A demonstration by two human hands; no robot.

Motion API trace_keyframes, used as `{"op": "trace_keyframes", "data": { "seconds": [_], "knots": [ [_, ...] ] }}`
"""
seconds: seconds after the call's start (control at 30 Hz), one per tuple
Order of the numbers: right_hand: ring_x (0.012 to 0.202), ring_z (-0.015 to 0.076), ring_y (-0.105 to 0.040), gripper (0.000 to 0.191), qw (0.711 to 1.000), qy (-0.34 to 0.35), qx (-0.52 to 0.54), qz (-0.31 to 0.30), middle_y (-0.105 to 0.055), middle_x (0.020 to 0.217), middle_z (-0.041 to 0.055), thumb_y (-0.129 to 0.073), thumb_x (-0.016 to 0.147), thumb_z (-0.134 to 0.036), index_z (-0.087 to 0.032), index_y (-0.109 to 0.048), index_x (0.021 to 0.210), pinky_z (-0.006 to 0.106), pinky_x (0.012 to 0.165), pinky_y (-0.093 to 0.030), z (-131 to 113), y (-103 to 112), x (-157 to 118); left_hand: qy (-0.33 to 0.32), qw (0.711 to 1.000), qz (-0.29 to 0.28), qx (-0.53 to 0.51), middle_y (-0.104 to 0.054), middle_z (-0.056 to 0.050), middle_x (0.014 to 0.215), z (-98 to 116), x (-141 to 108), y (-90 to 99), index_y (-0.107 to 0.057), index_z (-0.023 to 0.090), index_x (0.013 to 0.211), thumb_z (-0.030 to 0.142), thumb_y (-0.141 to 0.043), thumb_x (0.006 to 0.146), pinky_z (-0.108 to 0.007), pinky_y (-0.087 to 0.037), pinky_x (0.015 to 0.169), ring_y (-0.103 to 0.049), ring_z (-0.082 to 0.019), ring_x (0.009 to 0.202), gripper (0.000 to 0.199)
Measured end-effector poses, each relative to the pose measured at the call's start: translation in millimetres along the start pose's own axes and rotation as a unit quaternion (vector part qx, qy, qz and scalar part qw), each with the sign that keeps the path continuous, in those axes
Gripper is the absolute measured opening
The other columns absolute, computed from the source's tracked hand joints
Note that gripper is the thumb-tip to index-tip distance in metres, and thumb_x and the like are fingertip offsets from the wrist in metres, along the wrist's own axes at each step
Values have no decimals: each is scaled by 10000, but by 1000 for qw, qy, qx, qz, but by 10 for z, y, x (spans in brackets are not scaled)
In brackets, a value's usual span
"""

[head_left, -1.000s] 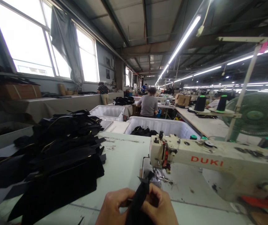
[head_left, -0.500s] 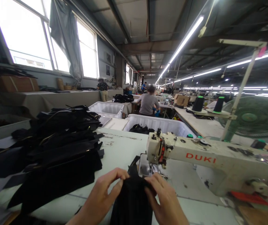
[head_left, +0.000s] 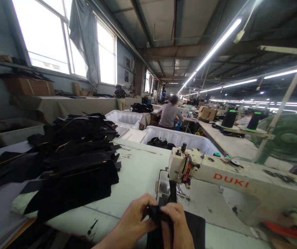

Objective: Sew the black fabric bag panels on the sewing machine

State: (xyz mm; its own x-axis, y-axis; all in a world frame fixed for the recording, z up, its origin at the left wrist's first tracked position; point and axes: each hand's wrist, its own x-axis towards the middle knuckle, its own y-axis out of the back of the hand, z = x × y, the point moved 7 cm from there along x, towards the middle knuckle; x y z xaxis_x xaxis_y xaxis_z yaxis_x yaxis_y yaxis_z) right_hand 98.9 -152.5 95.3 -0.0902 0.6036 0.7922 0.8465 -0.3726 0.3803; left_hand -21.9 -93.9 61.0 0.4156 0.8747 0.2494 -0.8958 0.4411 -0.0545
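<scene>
Both hands grip one piece of black fabric at the front of the sewing machine. My left hand pinches a folded edge of it between thumb and fingers. Close beside it, my right hand is closed on the same fold, fingers curled under. A narrow black end of the cloth reaches up to the machine's needle area, where the presser foot is largely hidden. The lower part of the piece lies on the pale table and runs out of view at the bottom.
A tall heap of black fabric pieces, some with gold zips, covers the table's left side. White plastic bins stand behind the machine. Thread cones and a green fan are at right. A person in grey sits ahead.
The black fabric has moved up to the machine's needle area and is now folded between my fingers. My hands have come closer together and shifted right in view. The camera has turned slightly left.
</scene>
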Motion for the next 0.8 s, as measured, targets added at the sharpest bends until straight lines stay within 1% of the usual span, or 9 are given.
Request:
{"op": "trace_keyframes", "data": {
  "seconds": [0.07, 0.13, 0.23, 0.33, 0.4, 0.47, 0.57, 0.7, 0.8],
  "knots": [
    [791, 196, -591, 213, 999, -29, 30, -6, -547, 890, 54, -502, 915, -229, -232, -501, 1128, 288, 699, -522, 30, 36, 2, -35, 997, 31, 57, -551, -13, 814, 81, -34, 26, -518, 167, 771, 155, -680, 767, -232, -450, 665, -547, -147, 740, 162],
    [749, 193, -573, 302, 997, -59, 55, -19, -535, 865, 39, -568, 867, -319, -222, -494, 1143, 281, 669, -515, 90, 76, 3, -123, 977, 77, 153, -566, -24, 839, 248, -119, 46, -518, 184, 782, 60, -564, 807, -243, -452, 712, -567, -161, 795, 135],
    [707, 162, -554, 309, 992, -85, 79, -52, -539, 833, 5, -640, 802, -285, -237, -514, 1080, 236, 642, -492, 168, 83, -15, -208, 943, 105, 238, -550, -24, 852, 413, -250, 29, -471, 199, 739, -13, -482, 806, -231, -438, 717, -563, -156, 807, 223],
    [695, 138, -548, 118, 989, -108, 76, -60, -542, 777, -21, -630, 819, -185, -244, -539, 867, 205, 636, -455, 215, 76, -43, -147, 965, 90, 199, -535, -28, 877, 388, -252, 94, -395, 205, 718, 77, -604, 807, -226, -439, 707, -550, -159, 809, 261],
    [684, 137, -546, 110, 986, -140, 71, -48, -539, 752, -22, -619, 837, -185, -234, -529, 795, 209, 623, -441, 249, 96, -58, -83, 989, 11, 121, -558, -66, 988, 342, -222, 75, -469, 199, 832, 303, -708, 803, -274, -464, 796, -562, -209, 925, 262],
    [660, 136, -540, 133, 985, -149, 69, -51, -531, 735, -22, -627, 836, -193, -229, -512, 780, 212, 599, -437, 244, 102, -65, -29, 995, -63, 75, -578, -105, 1085, 318, -212, 34, -541, 177, 1046, 500, -637, 847, -332, -454, 889, -554, -256, 1036, 391],
    [678, 140, -553, 120, 990, -78, 74, -87, -532, 753, -12, -590, 863, -164, -234, -507, 813, 221, 611, -448, 125, 60, -89, -3, 988, -68, 140, -627, -83, 1025, 303, -206, 51, -632, 186, 1120, 449, -490, 960, -304, -447, 866, -587, -222, 977, 339],
    [628, 137, -507, 145, 996, -23, 13, -85, -481, 751, 2, -471, 934, -170, -243, -514, 816, 230, 545, -404, 38, 50, -217, -62, 970, -40, 230, -624, -46, 841, 305, -246, 26, -727, 194, 916, 289, -584, 930, -243, -462, 724, -602, -165, 777, 172],
    [603, 139, -482, 140, 997, -19, -28, -70, -456, 711, -11, -526, 930, -208, -246, -497, 799, 230, 526, -388, 34, 130, -247, -200, 934, 25, 295, -593, -46, 789, 456, -349, 29, -717, 196, 968, 136, -605, 889, -244, -474, 687, -580, -167, 757, 149]
  ]
}}
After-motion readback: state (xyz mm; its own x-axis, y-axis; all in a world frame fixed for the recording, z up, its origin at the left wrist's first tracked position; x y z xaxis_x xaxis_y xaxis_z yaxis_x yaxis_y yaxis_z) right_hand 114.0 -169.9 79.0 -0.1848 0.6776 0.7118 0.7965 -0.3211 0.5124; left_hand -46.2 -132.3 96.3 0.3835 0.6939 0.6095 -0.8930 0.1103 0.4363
